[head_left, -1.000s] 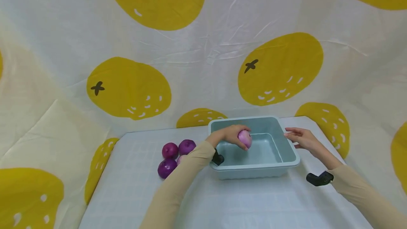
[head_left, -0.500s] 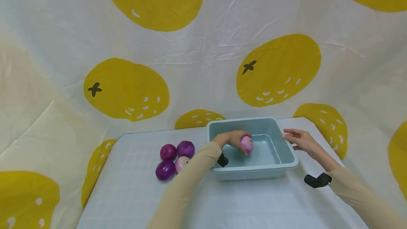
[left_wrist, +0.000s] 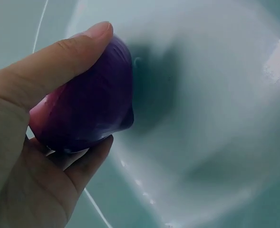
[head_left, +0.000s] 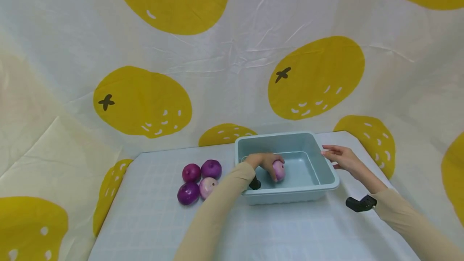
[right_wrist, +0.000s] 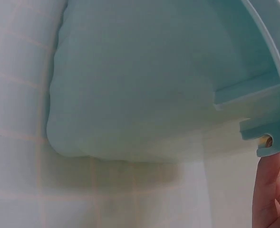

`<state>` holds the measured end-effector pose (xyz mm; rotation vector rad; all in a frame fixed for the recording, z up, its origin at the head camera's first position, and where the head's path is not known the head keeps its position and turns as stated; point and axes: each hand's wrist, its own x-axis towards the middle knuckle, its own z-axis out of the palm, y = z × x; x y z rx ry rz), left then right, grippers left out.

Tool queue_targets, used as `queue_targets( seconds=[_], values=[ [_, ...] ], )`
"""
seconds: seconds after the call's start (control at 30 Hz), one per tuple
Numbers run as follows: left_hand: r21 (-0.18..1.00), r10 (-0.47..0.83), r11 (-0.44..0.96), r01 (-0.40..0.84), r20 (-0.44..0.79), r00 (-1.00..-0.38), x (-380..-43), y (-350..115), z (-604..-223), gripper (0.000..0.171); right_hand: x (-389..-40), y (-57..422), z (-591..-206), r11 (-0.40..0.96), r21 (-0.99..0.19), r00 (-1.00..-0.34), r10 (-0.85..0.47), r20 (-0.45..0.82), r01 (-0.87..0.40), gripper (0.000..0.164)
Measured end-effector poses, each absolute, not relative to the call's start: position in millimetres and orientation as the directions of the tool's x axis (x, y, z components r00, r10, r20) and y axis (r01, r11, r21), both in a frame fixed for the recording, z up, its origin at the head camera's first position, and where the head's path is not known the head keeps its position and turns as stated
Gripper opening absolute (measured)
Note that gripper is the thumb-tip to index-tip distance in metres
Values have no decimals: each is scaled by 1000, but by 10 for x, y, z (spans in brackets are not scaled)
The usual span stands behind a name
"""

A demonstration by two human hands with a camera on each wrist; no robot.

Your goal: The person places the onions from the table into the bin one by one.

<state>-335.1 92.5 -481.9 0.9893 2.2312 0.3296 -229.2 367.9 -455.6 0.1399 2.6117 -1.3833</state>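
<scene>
My left hand (head_left: pixel 266 162) is down inside the light blue bin (head_left: pixel 290 190), its fingers and thumb around a purple-pink onion (head_left: pixel 278 170). In the left wrist view the onion (left_wrist: pixel 97 95) looks dark purple with a small pointed tip, held just over or on the bin's floor; I cannot tell which. At the bin's right side, my right hand (head_left: pixel 344 158) has its fingers loosely extended by the rim. The right wrist view shows a fingertip (right_wrist: pixel 271 164) touching the underside of the bin's rim (right_wrist: pixel 277 57).
Left of the bin several onions sit clustered: a reddish one (head_left: pixel 191 172), purple ones (head_left: pixel 211 168) and a pale one (head_left: pixel 208 188). They rest on a white tablecloth (head_left: pixel 145 220). A curtain with yellow fruit prints (head_left: pixel 224 71) hangs behind the table.
My left hand has lowered the onion deeper into the bin. The pale onion, earlier mostly behind the left sleeve, shows more now. The right hand stays at the rim.
</scene>
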Motion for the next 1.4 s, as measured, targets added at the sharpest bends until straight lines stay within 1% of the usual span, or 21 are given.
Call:
queue_targets(
  seconds=[0.2, 0.4, 0.6, 0.7, 0.8, 1.03, 1.1, 1.27, 1.4],
  values=[
    [474, 728, 684, 554, -493, -477, -3323, 951, -4851, 78, -2279, 3676, -4566, 566, -806, -978, 3, -207, 173, 76],
    [461, 698, 716, 525, -501, -512, -3313, 968, -4865, 77, -2277, 3657, -4559, 567, -803, -977, 16, -212, 183, 76],
    [448, 657, 753, 481, -527, -538, -3271, 946, -4851, 83, -2241, 3629, -4577, 561, -804, -975, 24, -223, 198, 76],
    [446, 629, 778, 443, -548, -552, -3259, 922, -4805, 84, -2225, 3626, -4563, 561, -804, -974, 21, -226, 198, 76],
    [447, 620, 785, 430, -548, -562, -3265, 889, -4718, 81, -2223, 3631, -4529, 561, -806, -976, 17, -218, 189, 75],
    [449, 689, 724, 523, -447, -571, -3307, 769, -4509, 79, -2279, 3649, -4500, 570, -805, -980, 5, -199, 166, 76],
    [460, 705, 708, 535, -422, -571, -3308, 724, -4439, 79, -2276, 3651, -4496, 572, -805, -981, -1, -196, 160, 75],
    [493, 746, 661, 565, -354, -564, -3309, 588, -4244, 74, -2266, 3647, -4479, 577, -799, -979, 2, -204, 168, 75],
    [505, 753, 646, 572, -301, -585, -3281, 456, -4142, 70, -2254, 3639, -4488, 578, -798, -979, 5, -203, 168, 76]
  ],
)
